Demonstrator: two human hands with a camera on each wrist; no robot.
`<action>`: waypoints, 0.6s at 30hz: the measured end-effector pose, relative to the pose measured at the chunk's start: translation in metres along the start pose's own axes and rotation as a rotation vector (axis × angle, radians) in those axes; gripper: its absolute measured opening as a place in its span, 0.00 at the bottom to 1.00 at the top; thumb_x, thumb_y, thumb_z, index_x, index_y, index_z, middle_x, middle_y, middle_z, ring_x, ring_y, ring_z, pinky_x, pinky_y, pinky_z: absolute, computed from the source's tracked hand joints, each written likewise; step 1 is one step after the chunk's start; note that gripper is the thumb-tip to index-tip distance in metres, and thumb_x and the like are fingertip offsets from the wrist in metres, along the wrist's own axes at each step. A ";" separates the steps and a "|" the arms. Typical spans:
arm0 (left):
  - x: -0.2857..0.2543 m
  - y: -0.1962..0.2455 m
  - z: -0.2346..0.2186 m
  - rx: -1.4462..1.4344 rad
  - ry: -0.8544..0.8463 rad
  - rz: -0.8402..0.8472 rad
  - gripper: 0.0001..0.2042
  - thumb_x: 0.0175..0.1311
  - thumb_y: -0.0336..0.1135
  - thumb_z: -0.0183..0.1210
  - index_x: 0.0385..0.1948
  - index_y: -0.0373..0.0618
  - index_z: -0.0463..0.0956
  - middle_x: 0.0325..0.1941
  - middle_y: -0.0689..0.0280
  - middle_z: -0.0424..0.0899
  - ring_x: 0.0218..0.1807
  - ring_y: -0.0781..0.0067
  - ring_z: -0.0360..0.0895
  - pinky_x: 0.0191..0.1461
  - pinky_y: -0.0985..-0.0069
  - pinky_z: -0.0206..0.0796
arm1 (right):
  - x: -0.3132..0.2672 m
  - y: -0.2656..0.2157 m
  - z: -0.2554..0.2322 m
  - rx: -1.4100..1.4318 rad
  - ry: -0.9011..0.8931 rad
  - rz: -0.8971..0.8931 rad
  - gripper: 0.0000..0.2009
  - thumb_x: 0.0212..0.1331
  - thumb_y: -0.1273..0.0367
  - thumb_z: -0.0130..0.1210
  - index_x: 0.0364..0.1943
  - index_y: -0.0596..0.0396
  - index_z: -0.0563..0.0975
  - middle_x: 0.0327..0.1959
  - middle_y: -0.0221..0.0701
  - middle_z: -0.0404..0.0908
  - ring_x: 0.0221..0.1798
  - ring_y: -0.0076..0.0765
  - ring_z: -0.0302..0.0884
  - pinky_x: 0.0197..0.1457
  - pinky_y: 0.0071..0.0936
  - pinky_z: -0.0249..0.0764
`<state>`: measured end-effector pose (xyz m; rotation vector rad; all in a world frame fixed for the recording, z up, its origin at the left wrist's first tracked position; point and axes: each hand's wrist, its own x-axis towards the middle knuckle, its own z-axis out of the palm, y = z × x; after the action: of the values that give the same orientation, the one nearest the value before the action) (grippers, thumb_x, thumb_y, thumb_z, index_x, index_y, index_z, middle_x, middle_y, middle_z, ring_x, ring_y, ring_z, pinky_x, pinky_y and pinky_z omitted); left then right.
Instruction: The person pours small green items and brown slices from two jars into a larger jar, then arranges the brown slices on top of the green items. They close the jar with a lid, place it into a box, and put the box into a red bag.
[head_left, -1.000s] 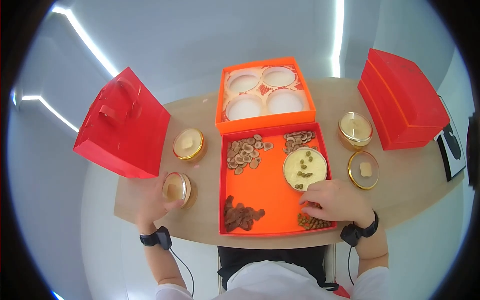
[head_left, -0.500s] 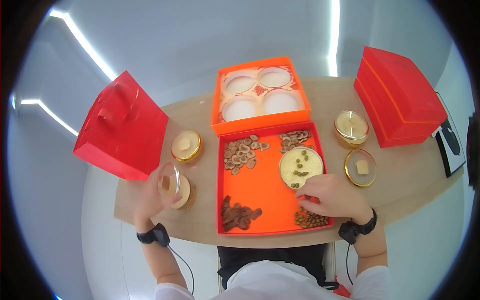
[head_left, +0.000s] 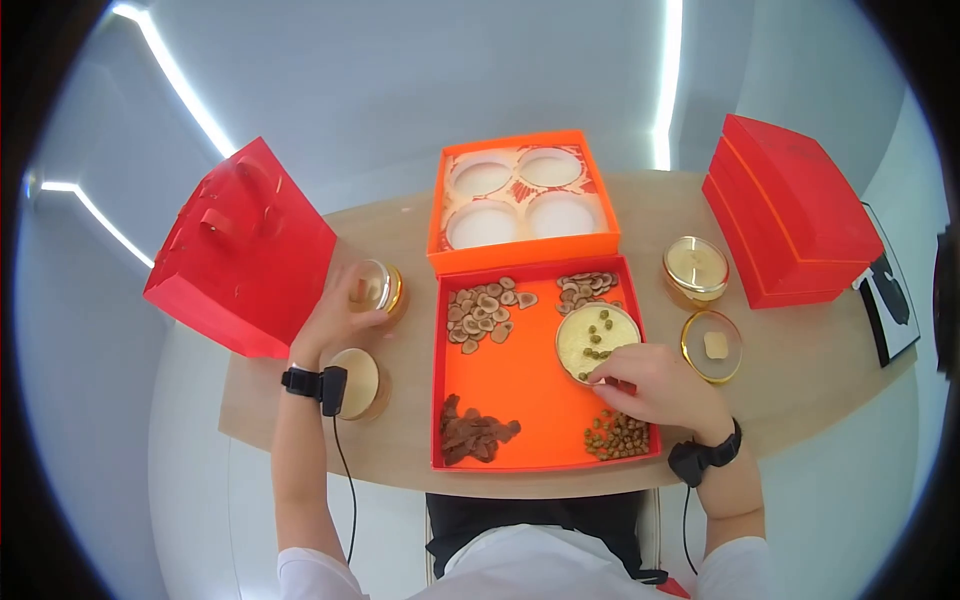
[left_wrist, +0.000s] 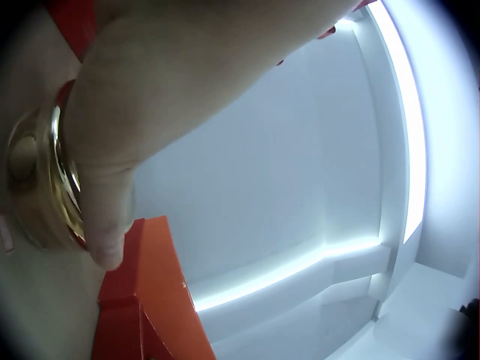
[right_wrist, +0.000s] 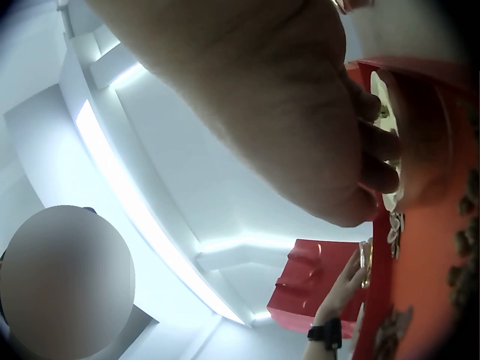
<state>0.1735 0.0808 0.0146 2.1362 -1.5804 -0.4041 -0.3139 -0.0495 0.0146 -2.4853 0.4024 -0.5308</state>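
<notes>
In the head view my left hand (head_left: 345,310) holds a clear round lid (head_left: 369,287) with a silvery rim over the back-left gold-rimmed jar (head_left: 394,296). The thumb lies along the rim in the left wrist view. Just below it stands an uncovered jar (head_left: 357,383) with a smooth, pale yellow top. My right hand (head_left: 672,388) has curled fingers at the near rim of a round tub (head_left: 575,338) filled with pale yellow stuff and dotted with olive-green pellets. I cannot tell whether these fingers pinch anything. A heap of similar pellets (head_left: 617,437) lies just below the hand.
The tub sits in an orange-lined red box (head_left: 545,405) with dried brown slices (head_left: 480,317) and dark reddish pieces (head_left: 473,433). Behind is an orange box (head_left: 525,243) with round wells. A red bag (head_left: 250,260), red boxes (head_left: 800,220), another jar (head_left: 695,272) and a lid (head_left: 714,346) flank it.
My left hand has lifted the lid off the front-left jar and carried it back to the other left jar. The right hand has shifted slightly from the pellet heap onto the tub's near rim.
</notes>
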 end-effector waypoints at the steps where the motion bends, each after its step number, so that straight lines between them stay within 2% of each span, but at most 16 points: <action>1: -0.005 0.001 -0.002 -0.006 -0.001 0.017 0.53 0.54 0.46 0.81 0.81 0.37 0.60 0.80 0.47 0.68 0.81 0.47 0.66 0.79 0.58 0.66 | 0.000 0.000 0.000 -0.001 0.007 0.006 0.06 0.67 0.67 0.66 0.41 0.54 0.87 0.36 0.35 0.89 0.40 0.45 0.88 0.44 0.39 0.84; 4: -0.035 -0.033 0.000 0.135 0.288 0.073 0.54 0.54 0.47 0.81 0.81 0.36 0.59 0.84 0.45 0.63 0.84 0.44 0.63 0.82 0.57 0.63 | 0.000 -0.002 0.001 0.006 0.047 0.024 0.06 0.64 0.70 0.69 0.41 0.56 0.88 0.34 0.35 0.89 0.34 0.41 0.87 0.40 0.35 0.82; 5: -0.056 -0.018 -0.010 0.051 0.248 -0.033 0.57 0.51 0.48 0.83 0.82 0.37 0.57 0.86 0.45 0.61 0.86 0.44 0.59 0.84 0.55 0.61 | 0.000 -0.001 0.001 0.002 0.043 0.021 0.05 0.65 0.69 0.68 0.40 0.55 0.88 0.34 0.35 0.88 0.36 0.42 0.87 0.41 0.36 0.82; 8: -0.121 -0.019 -0.018 0.194 -0.020 -0.088 0.61 0.46 0.49 0.85 0.82 0.36 0.56 0.85 0.45 0.62 0.84 0.43 0.62 0.84 0.54 0.62 | 0.000 -0.001 -0.002 -0.026 0.047 0.018 0.05 0.66 0.68 0.67 0.39 0.54 0.87 0.35 0.34 0.88 0.38 0.44 0.88 0.43 0.39 0.83; 11: -0.151 -0.017 0.007 0.184 -0.068 -0.030 0.63 0.40 0.50 0.87 0.81 0.37 0.58 0.83 0.46 0.65 0.82 0.42 0.66 0.83 0.53 0.63 | 0.001 -0.004 0.001 -0.043 0.066 0.001 0.04 0.65 0.70 0.68 0.38 0.54 0.88 0.34 0.34 0.88 0.37 0.43 0.87 0.41 0.37 0.82; 13: -0.155 -0.005 0.018 0.083 -0.016 -0.108 0.61 0.40 0.49 0.86 0.81 0.38 0.60 0.82 0.47 0.66 0.82 0.41 0.66 0.83 0.52 0.63 | 0.001 -0.004 0.003 -0.047 0.097 -0.033 0.04 0.62 0.72 0.70 0.37 0.55 0.88 0.32 0.34 0.88 0.33 0.41 0.86 0.38 0.35 0.81; 16: -0.156 0.001 0.032 -0.027 0.069 -0.188 0.59 0.41 0.47 0.85 0.80 0.40 0.61 0.80 0.48 0.68 0.81 0.41 0.66 0.82 0.51 0.63 | 0.003 -0.003 0.005 -0.049 0.109 -0.052 0.03 0.62 0.72 0.70 0.37 0.56 0.88 0.32 0.34 0.88 0.34 0.42 0.86 0.38 0.36 0.81; 17: -0.153 0.000 0.035 -0.054 0.096 -0.204 0.58 0.41 0.46 0.84 0.79 0.40 0.61 0.80 0.48 0.68 0.81 0.41 0.67 0.82 0.51 0.63 | 0.003 -0.003 0.004 -0.052 0.095 -0.038 0.03 0.63 0.71 0.69 0.37 0.55 0.88 0.33 0.33 0.88 0.35 0.42 0.86 0.40 0.37 0.81; 18: -0.152 -0.008 0.039 -0.039 0.115 -0.148 0.57 0.41 0.45 0.84 0.79 0.40 0.62 0.80 0.49 0.68 0.80 0.42 0.68 0.81 0.51 0.64 | 0.003 -0.002 0.003 -0.056 0.086 -0.022 0.04 0.64 0.70 0.68 0.38 0.54 0.88 0.33 0.33 0.88 0.37 0.43 0.87 0.41 0.38 0.82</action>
<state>0.1151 0.2203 -0.0273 2.2118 -1.3464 -0.3499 -0.3093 -0.0476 0.0146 -2.5295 0.4296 -0.6453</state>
